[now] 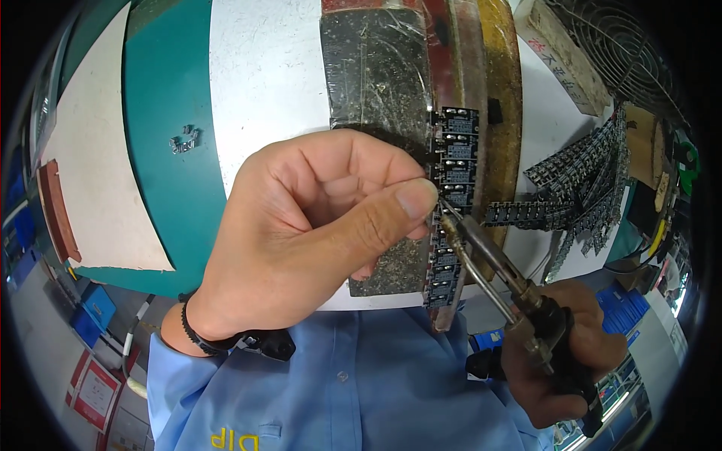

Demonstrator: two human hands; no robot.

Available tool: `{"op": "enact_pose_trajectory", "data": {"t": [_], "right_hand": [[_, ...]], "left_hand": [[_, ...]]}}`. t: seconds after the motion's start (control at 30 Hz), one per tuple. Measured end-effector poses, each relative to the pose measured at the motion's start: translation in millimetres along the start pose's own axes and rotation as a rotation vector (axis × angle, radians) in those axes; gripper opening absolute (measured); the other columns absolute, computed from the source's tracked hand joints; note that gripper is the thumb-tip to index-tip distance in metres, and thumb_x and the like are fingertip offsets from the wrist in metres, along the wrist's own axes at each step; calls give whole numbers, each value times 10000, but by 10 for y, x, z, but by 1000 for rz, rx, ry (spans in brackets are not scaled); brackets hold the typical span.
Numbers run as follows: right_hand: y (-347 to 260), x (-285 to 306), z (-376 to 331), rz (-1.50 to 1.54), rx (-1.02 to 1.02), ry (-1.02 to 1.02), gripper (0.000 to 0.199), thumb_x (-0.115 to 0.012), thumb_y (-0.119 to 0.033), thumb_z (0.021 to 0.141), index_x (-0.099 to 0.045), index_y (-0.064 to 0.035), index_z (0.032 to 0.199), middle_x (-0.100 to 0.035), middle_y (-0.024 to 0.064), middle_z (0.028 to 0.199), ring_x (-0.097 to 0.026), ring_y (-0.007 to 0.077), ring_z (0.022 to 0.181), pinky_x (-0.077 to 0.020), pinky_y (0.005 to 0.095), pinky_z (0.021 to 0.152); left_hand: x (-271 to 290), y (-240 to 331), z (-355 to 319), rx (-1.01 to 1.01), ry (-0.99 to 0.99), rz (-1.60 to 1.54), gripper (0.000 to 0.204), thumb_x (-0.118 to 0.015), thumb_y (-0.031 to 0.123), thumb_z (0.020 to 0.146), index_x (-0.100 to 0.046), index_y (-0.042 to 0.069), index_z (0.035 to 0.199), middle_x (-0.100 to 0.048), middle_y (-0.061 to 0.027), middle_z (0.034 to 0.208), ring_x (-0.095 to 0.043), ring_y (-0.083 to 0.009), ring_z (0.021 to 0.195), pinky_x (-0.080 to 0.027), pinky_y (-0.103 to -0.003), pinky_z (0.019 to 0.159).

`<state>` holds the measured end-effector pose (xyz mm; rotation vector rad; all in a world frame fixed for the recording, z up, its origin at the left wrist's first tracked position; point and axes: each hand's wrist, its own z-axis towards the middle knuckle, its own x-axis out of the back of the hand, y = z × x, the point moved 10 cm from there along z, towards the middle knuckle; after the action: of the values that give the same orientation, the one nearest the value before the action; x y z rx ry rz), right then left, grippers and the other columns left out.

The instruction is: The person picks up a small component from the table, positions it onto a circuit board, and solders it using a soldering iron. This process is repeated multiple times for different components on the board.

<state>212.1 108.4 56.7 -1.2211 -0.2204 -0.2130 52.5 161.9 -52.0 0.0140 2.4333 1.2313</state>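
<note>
A strip of small black circuit boards [459, 148] lies along a long dark fixture [380, 68], running toward me. Over its middle, my left hand [293, 218] pinches thumb against forefinger at the boards' left edge. Whatever sits between those fingertips is too small or hidden to make out. My right hand [594, 342] is closed around the dark handle of a soldering iron [496, 263], which has a thin metal tube beside its barrel. The iron's tip meets the strip just right of my left thumb, and the exact contact point is hard to see.
Several tiny clear-and-metal parts [185, 140] lie on the green mat [165, 68] at left. A heap of more board strips [590, 188] is at right, one strip reaching toward the fixture. Behind it are a worn block [564, 56] and a round fan grille [620, 45].
</note>
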Motion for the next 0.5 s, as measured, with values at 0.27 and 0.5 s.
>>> {"op": "enact_pose_trajectory", "data": {"t": [0.27,0.5], "right_hand": [[-21,62,-103,59,91,4,411,-553,-204,807,-429,157,962,-593,264,797,-636,203,717,-489,187,580],[-30,220,-309,80,16,269,355,-525,-245,832,-433,92,891,-598,264,778,-629,223,674,-496,216,581]], "left_hand": [[-10,-38,13,-23,9,-8,168,-623,148,814,-557,-5,836,-591,-70,658,-436,-48,412,-329,-157,388],[-90,-45,-12,-11,28,30,176,-603,166,828,-554,-2,850,-594,-69,657,-440,-50,411,-330,-156,393]]}}
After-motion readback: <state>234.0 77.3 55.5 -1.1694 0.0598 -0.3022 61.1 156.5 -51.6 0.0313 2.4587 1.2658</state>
